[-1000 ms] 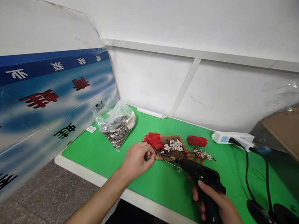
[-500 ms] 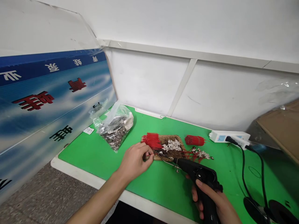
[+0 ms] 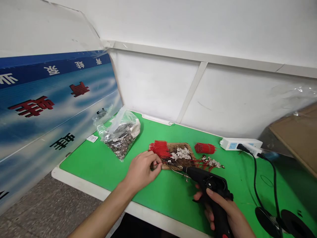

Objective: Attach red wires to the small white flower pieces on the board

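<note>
My left hand [image 3: 143, 170] is at the near left corner of a scorched brown board [image 3: 184, 163], its thumb and forefinger pinched on a thin red wire [image 3: 159, 163]. My right hand [image 3: 223, 208] is wrapped round the grip of a black soldering gun [image 3: 206, 177]. The gun's tip reaches over the board, close to my left fingertips and a small metal piece [image 3: 169, 161]. A row of red wires [image 3: 159, 148] lies on the board's left part, beside a pile of small silvery metal pieces [image 3: 182, 153]. Whether tip and wire touch is too small to tell.
On the green mat [image 3: 99, 168] stands a clear bag of metal parts [image 3: 121, 142] at left. Right of the board lie a red wire bundle [image 3: 205, 148] and wired pieces [image 3: 213, 162]. Beyond are a white power strip [image 3: 231, 144] with black cables and a cardboard box [image 3: 297, 132].
The view has shifted slightly. A finger of my right hand now shows extended off the gun's trigger side. My left hand keeps its pinch at the board's corner.
</note>
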Demonstrator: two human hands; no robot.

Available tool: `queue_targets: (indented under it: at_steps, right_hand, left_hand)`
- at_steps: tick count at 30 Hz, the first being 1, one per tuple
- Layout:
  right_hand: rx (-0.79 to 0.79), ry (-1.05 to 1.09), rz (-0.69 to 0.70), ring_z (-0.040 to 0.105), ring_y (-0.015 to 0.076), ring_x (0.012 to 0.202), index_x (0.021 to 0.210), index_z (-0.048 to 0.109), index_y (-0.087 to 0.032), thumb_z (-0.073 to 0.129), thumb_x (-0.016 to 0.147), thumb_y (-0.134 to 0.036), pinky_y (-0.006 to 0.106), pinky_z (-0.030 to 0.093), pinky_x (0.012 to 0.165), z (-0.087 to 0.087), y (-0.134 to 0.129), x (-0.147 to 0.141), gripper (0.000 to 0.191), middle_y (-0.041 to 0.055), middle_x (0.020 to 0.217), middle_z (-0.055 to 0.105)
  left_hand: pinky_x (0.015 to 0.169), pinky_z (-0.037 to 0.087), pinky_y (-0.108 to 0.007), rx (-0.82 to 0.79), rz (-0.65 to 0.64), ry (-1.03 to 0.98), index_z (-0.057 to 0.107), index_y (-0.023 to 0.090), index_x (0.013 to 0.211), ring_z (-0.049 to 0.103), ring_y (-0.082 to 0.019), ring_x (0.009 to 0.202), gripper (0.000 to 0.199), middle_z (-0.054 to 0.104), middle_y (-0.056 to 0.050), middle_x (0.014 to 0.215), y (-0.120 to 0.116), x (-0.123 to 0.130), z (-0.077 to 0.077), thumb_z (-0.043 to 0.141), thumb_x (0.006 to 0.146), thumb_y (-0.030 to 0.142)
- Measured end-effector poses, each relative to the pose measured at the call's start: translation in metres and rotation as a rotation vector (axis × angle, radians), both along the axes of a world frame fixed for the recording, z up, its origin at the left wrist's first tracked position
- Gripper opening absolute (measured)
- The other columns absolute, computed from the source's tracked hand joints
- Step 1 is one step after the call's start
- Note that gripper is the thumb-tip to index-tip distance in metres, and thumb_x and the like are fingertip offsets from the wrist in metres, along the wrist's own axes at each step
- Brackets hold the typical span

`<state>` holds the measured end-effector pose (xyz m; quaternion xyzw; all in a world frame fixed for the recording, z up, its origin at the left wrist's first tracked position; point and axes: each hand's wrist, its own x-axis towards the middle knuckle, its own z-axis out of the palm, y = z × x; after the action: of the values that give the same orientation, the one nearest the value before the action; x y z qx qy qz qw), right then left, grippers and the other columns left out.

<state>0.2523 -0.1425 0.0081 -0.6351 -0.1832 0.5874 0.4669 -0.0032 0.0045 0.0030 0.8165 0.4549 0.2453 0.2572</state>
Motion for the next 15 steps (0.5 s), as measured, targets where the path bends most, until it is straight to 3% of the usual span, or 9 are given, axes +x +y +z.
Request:
queue_targets:
  at_steps: [7,12,15]
  right_hand:
    - [0.047,0.066,-0.009,0.047,0.0101,0.051,0.123,0.070,-0.011,0.081,0.080,-0.054,0.025,0.042,0.041,-0.002,0.001,0.000,0.061,0.0138,0.101,0.072]
    - [0.146,0.256,-0.114,0.045,0.0110,0.051,0.116,0.073,-0.011,0.081,0.082,-0.045,0.025,0.044,0.043,-0.005,-0.005,0.004,0.049,0.0109,0.085,0.069]
    - [0.192,0.315,-0.128,0.045,0.0123,0.052,0.117,0.073,-0.011,0.079,0.083,-0.043,0.026,0.045,0.043,-0.008,-0.014,0.013,0.047,0.0134,0.088,0.069]
  left_hand:
    - [0.075,0.036,-0.029,-0.013,0.001,-0.008,0.066,0.022,0.087,0.052,-0.014,0.080,0.012,0.061,0.002,0.083,0.000,-0.001,0.000,0.058,0.091,0.029]
    - [0.074,0.035,-0.029,-0.011,0.003,-0.015,0.067,0.022,0.087,0.052,-0.015,0.080,0.014,0.061,0.001,0.082,-0.001,-0.001,-0.001,0.058,0.091,0.031]
    - [0.074,0.035,-0.029,-0.013,-0.002,-0.016,0.067,0.022,0.087,0.052,-0.015,0.080,0.013,0.061,0.001,0.082,0.000,-0.001,-0.001,0.058,0.091,0.031]
